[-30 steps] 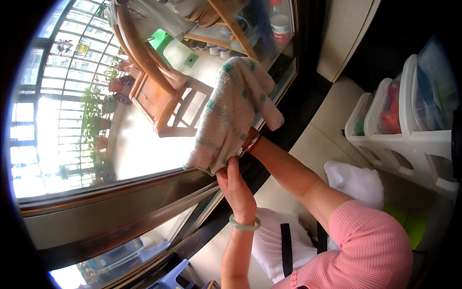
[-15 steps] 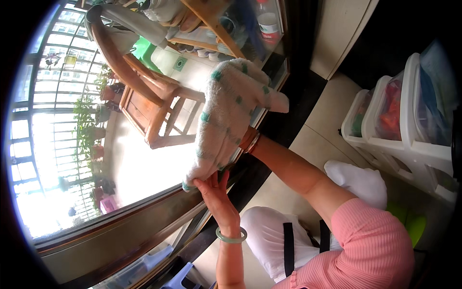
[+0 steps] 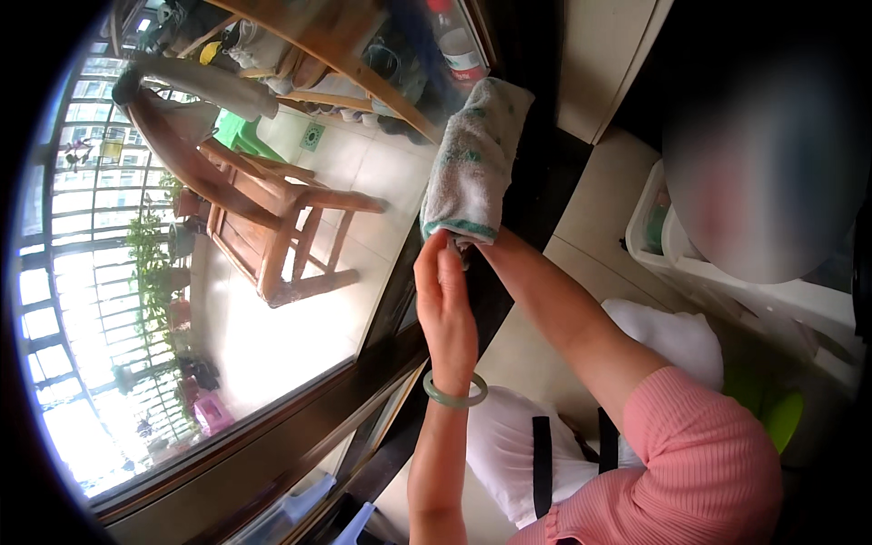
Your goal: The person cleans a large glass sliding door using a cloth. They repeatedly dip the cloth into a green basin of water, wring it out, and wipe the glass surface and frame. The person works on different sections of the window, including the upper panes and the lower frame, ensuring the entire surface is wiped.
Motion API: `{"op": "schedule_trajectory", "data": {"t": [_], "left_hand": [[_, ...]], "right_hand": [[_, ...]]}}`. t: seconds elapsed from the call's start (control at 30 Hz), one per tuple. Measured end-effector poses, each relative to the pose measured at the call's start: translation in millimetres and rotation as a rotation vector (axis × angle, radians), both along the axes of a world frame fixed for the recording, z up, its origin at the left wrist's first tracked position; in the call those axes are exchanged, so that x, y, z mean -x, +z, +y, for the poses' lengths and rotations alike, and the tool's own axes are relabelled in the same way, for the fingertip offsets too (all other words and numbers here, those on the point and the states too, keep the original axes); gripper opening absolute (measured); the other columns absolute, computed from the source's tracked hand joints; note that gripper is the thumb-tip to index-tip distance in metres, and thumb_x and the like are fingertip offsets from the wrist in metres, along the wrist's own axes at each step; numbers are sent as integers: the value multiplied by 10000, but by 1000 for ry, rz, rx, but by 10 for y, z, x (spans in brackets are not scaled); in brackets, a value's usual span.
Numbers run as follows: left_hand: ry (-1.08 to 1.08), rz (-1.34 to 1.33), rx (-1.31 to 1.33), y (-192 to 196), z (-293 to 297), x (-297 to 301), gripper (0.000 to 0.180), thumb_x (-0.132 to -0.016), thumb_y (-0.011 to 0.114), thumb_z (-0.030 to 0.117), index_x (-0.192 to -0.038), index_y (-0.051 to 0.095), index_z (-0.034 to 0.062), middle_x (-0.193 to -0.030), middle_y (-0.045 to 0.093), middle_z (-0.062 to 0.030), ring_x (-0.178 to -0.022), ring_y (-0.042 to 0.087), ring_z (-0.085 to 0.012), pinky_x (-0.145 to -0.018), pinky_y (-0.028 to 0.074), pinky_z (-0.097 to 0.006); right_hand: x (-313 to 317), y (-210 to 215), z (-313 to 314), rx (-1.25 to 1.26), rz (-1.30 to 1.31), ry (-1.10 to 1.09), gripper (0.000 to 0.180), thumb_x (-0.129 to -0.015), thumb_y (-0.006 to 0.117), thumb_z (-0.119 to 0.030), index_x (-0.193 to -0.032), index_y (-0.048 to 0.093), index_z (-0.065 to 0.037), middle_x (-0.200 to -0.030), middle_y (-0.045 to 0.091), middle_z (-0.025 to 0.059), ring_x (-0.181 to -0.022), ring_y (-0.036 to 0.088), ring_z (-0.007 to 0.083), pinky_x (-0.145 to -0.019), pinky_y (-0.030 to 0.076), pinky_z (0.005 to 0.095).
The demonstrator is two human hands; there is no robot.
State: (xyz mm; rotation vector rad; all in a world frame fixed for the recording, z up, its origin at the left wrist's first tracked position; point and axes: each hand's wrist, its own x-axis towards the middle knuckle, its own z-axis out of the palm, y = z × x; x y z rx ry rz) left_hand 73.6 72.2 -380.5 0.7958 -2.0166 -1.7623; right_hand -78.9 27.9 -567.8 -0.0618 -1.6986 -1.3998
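Note:
A white towel (image 3: 477, 163) with green marks and a green edge lies folded in a narrow bundle against the glass beside the dark door frame. My left hand (image 3: 445, 300), wearing a pale green bangle, pinches the towel's near edge with fingertips close together. From the right, my right arm reaches in under the towel. Only the wrist end of my right hand (image 3: 490, 250) shows; the cloth covers its fingers, so their grip is hidden.
Beyond the glass stand a wooden chair (image 3: 250, 204), a red-capped bottle (image 3: 457, 45) and potted plants (image 3: 150, 254) along a window grille. White plastic drawers (image 3: 668, 250) stand at the right, partly blurred. A dark metal rail (image 3: 272, 454) runs along the lower left.
The towel has gone from hanging loosely spread to a compact folded bundle, farther up and right in view. My left hand has moved up and right with its edge.

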Motion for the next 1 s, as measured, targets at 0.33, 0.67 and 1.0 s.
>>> {"op": "schedule_trajectory", "data": {"t": [0.33, 0.67, 1.0], "left_hand": [[214, 163, -263, 272, -106, 38, 335, -1036, 379, 332, -1163, 410, 24, -940, 597, -110, -774, 630, -179, -673, 519, -278], [258, 150, -271, 395, -217, -9, 384, -1032, 380, 323, -1226, 445, -2, -970, 593, -94, -780, 607, -152, -616, 511, -269], [223, 128, -278, 473, -341, -176, 508, -1019, 401, 391, -1276, 433, -46, -1018, 596, -101, -763, 588, -139, -563, 492, -264]], "right_hand": [[-76, 793, 309, 1824, -1184, 808, 599, -896, 477, -301, -1374, 374, 46, -1416, 384, 268, -1318, 375, 393, -1126, 256, 423], [-121, -327, -39, 778, -1010, 484, 574, -896, 483, -393, -1358, 450, -53, -1421, 433, 154, -1320, 398, 273, -1090, 306, 358], [-1117, 290, -236, 1320, -1475, 689, 572, -914, 455, -377, -1377, 418, -43, -1441, 405, 147, -1336, 376, 265, -1106, 286, 359]]}}
